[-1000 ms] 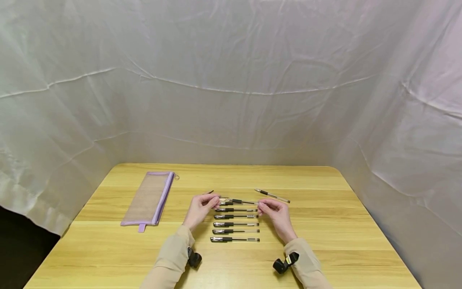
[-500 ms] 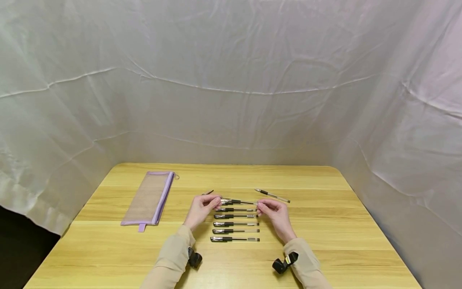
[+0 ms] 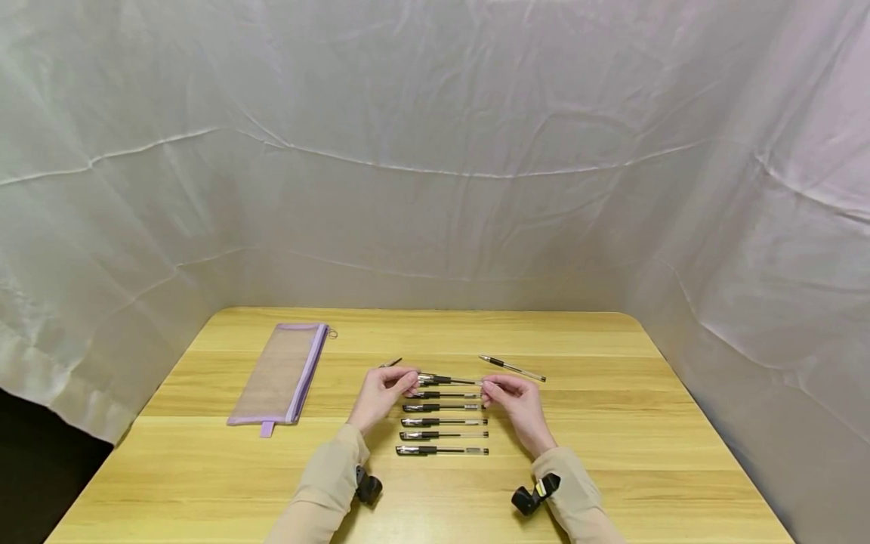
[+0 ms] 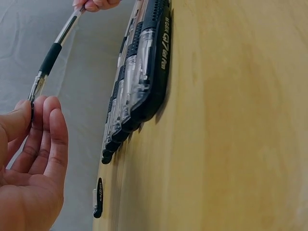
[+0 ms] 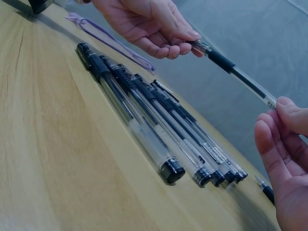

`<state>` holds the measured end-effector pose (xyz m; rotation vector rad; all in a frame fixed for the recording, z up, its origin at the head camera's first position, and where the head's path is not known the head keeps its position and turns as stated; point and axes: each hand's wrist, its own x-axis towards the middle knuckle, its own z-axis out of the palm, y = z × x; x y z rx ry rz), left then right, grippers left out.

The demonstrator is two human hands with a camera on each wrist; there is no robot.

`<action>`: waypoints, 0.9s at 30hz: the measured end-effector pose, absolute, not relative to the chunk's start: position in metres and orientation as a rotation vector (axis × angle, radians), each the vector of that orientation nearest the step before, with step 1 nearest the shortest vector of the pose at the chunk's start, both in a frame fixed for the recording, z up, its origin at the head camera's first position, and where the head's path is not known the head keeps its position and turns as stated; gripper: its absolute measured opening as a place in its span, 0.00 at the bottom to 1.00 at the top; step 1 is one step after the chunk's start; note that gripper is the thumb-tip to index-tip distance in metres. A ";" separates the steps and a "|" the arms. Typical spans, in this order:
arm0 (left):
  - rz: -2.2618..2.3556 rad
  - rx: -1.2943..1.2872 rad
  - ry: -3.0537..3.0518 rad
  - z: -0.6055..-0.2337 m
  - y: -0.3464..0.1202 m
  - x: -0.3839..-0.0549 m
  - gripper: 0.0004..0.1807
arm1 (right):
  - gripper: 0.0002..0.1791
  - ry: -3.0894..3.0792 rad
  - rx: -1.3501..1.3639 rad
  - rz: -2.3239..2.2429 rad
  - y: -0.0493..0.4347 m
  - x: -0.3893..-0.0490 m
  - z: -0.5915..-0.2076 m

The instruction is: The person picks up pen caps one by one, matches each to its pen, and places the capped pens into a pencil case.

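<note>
Both grips engaged: my left hand (image 3: 379, 389) pinches the cap end of one gel pen (image 5: 221, 61), my right hand (image 3: 519, 400) pinches the opposite end. Pen's raised off the table (image 3: 680, 468), crosswise between hands. Pen row (image 3: 442, 436) lies parallel, caps facing left edge. Uncapped pen (image 3: 511, 368) sits beyond my right hand, toward far edge. Mesh pouch (image 3: 282, 374) lies near far-left corner.
</note>
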<state>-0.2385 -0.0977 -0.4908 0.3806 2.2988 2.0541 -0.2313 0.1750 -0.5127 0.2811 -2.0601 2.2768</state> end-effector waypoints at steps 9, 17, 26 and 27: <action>2.104 0.323 2.309 -0.491 -0.097 -0.239 0.13 | 0.19 -2.046 0.264 2.279 0.177 -0.232 -0.513; 2.163 0.184 2.328 -0.490 -0.099 -0.239 0.12 | 0.20 -2.012 0.270 2.295 0.185 -0.235 -0.513; 2.112 0.283 2.320 -0.488 -0.095 -0.237 0.12 | 0.20 -2.024 0.305 2.288 0.183 -0.236 -0.514; 2.106 0.290 2.319 -0.488 -0.095 -0.238 0.12 | 0.21 -2.023 0.302 2.290 0.183 -0.235 -0.514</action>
